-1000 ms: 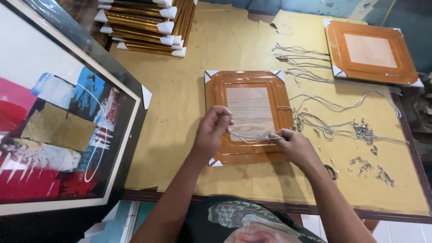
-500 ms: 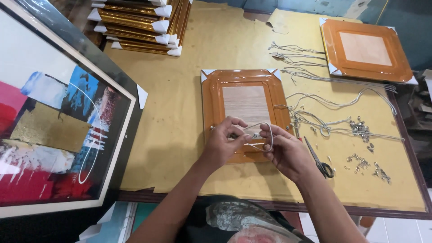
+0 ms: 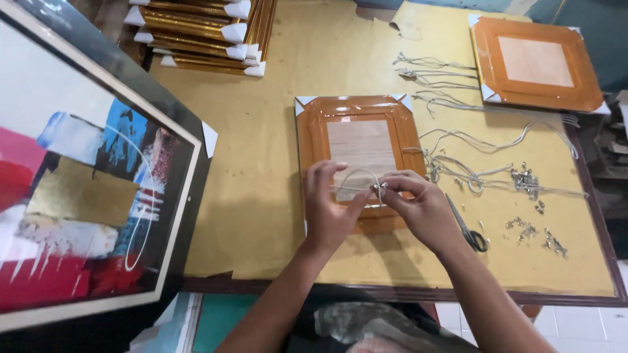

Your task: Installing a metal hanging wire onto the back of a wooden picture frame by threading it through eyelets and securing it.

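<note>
Yellow surface point(image 3: 261, 196) carries an orange frame point(image 3: 314, 140) near its front edge; left hand point(image 3: 330, 209) and right hand point(image 3: 422, 209) pinch a looped cord point(image 3: 360, 173) over it.

We see both hands drawn together since a second ago: left hand point(image 3: 330, 210) and right hand point(image 3: 418, 209) now meet over the frame's point(image 3: 356, 114) lower half. The cord point(image 3: 358, 175), earlier stretched flat, now arches up in a loop between the fingers point(image 3: 383, 189).

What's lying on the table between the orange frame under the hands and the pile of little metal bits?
In the head view, loose pale cords and scissors lie between the orange frame and the small metal pieces.
</note>
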